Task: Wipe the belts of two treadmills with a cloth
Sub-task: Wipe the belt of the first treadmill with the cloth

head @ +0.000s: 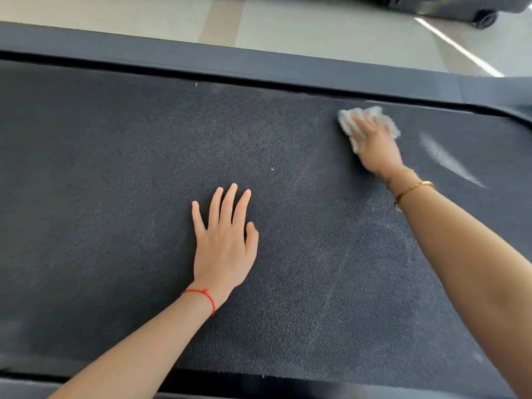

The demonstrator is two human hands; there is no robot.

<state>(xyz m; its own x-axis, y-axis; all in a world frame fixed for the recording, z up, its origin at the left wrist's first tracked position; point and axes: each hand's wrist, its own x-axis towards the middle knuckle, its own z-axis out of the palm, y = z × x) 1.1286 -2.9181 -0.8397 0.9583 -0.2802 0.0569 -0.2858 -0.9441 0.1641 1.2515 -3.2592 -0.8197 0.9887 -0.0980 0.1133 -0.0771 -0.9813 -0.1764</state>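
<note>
Cloth (367,122) blurred, half hidden under right hand (377,145)

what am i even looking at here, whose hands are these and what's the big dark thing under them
This is a single picture from a camera worn on a person's head, looking forward and down, so the two arms reaching in from the bottom are the wearer's own. The big dark textured surface is a treadmill's black running belt, seen from its side, with a dark grey side rail along its far edge and pale floor beyond.

The left hand, with a red string bracelet at the wrist, rests flat on the belt with its fingers straight, holding nothing. The right hand, with a gold bangle at the wrist, presses a crumpled white cloth against the belt near the far rail. A pale dusty streak shows to the right of that hand.
</note>
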